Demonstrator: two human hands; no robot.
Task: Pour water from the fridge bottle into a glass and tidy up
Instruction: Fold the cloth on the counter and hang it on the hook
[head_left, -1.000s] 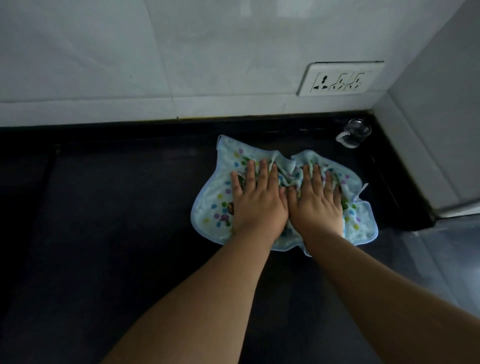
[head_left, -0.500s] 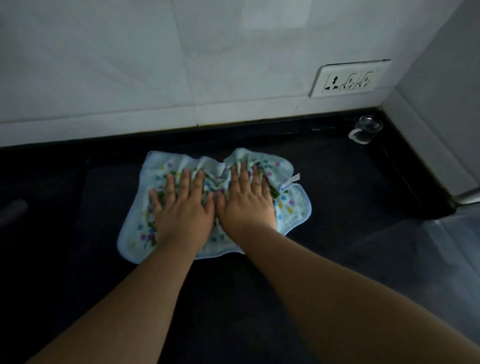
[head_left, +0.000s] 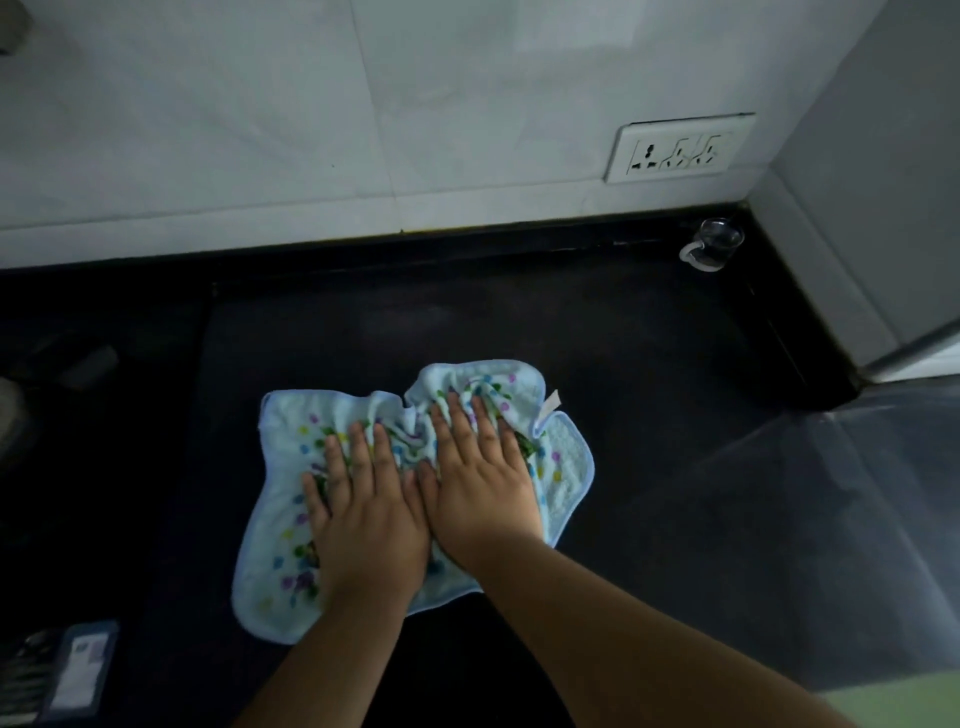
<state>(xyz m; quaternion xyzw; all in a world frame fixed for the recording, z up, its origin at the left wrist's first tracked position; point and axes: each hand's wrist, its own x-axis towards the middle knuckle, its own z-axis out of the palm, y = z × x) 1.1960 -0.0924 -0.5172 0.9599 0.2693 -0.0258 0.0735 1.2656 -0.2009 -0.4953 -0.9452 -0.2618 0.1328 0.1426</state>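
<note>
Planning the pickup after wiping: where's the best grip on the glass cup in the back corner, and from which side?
Probably by the handle: the glass cup stands upright in the back right corner of the dark counter, and its handle points left and toward the person, away from the walls. Come from the front left; the wall behind and the side wall on the right close off the other sides.

Head view, steeply down, close.

hands (head_left: 421, 499) flat on cloth (head_left: 563, 457) — dark counter (head_left: 649, 389)

Towel (head_left: 563, 457) soft terry cloth; countertop (head_left: 519, 322) dark, smooth, matt; cup (head_left: 714, 244) clear glass.
</note>
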